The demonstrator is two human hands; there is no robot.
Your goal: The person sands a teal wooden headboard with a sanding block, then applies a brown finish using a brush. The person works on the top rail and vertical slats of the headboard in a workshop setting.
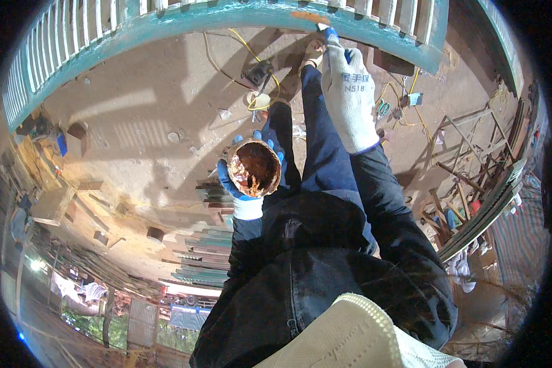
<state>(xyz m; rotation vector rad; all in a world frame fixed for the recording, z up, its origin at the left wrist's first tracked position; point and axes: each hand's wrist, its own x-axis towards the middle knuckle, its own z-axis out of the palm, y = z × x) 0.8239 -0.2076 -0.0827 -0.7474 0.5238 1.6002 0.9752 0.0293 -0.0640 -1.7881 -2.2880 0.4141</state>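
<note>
My left hand (237,192), in a white and blue work glove, is closed round a round bowl-like container (233,157) and holds it in front of my waist. Reddish-brown paste (260,161) coats the inside of it. Stretched far forward, my right hand (348,86) wears a matching glove. Its fingers are drawn together at the lower rail of a teal louvred wooden panel (227,19). A small pale tip (322,27) shows at the fingertips; what it belongs to is hidden. Just beside it, an orange-brown smear (310,16) lies on the teal rail.
On the dusty floor below the panel lie a dark power tool (257,73), a yellow cord (276,86) and green-handled scissors (383,108). Wooden frames (475,138) lean at the right. Stacked slats (202,260) lie at the left, near a wooden box (52,205).
</note>
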